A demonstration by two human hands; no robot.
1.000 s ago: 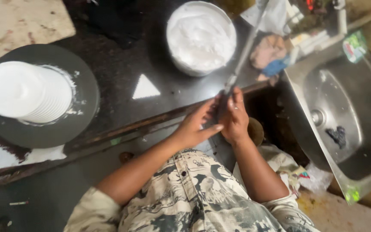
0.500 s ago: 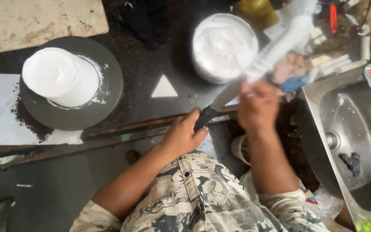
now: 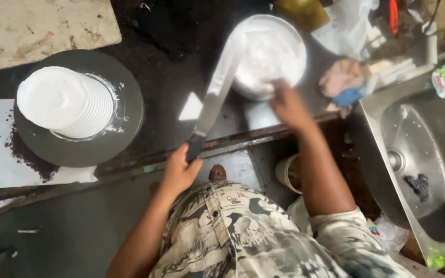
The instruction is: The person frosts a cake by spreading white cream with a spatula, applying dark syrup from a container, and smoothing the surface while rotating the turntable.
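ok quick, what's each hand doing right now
Left hand: closed on the spatula handle.
Right hand: at the bowl of cream, blurred; its grip cannot be told.

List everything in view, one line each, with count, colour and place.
cake: one, white frosted, on the turntable, left.
turntable: one, dark grey, on the dark counter.
bowl of cream: one, white, top centre.
spatula: one, long blade smeared white, dark handle, running from the left hand up to the bowl.
board: one, pale, top left.
cloth: one, pink and blue, beside the sink.
sink: one, steel, right.
left hand: grips the spatula handle.
right hand: at the bowl's near rim, blurred.
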